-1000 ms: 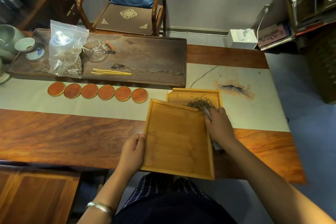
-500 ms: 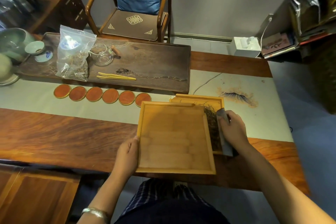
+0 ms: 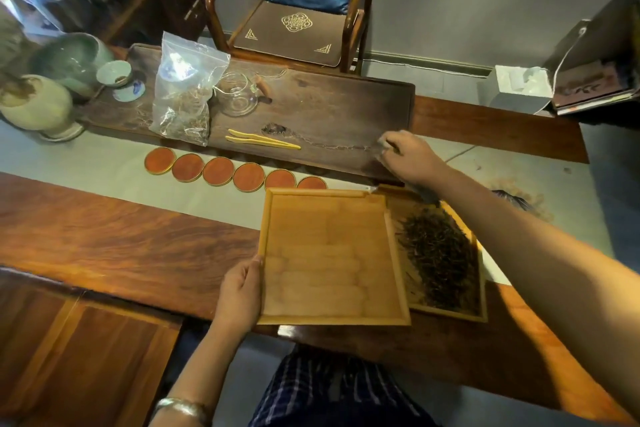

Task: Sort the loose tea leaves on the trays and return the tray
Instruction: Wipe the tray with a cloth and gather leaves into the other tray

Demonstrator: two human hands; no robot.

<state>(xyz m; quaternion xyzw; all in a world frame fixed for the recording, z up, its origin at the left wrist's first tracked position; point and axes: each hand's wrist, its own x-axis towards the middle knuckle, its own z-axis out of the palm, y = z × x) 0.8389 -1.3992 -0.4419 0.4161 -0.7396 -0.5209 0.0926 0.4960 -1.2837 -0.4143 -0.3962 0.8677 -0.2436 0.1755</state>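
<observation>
Gripping the left rim of the empty bamboo tray (image 3: pixel 329 253), the left hand (image 3: pixel 239 291) had its fingers curled closed around the edge, a silver bangle (image 3: pixel 180 407) on that wrist. This tray lay on the wooden counter (image 3: pixel 121 236), overlapping the left side of a second bamboo tray (image 3: pixel 479 314) beside it. The loose tea leaves (image 3: pixel 436 253) sat in a dark heap in that second tray. The right hand (image 3: pixel 407 158) reached forward over the near right corner of the dark tea board (image 3: pixel 329 104), fingers bent; it seemed to pinch something small and pale, though blur kept me from telling what. On the board stood a clear plastic bag (image 3: pixel 185 90) of tea, a glass pitcher (image 3: pixel 237 99) just right of it, and yellow bamboo tongs (image 3: pixel 261 142). Six round orange coasters (image 3: pixel 218 172) ran in a touching row along the pale table runner (image 3: pixel 86 156), the last partly hidden by the empty tray.
</observation>
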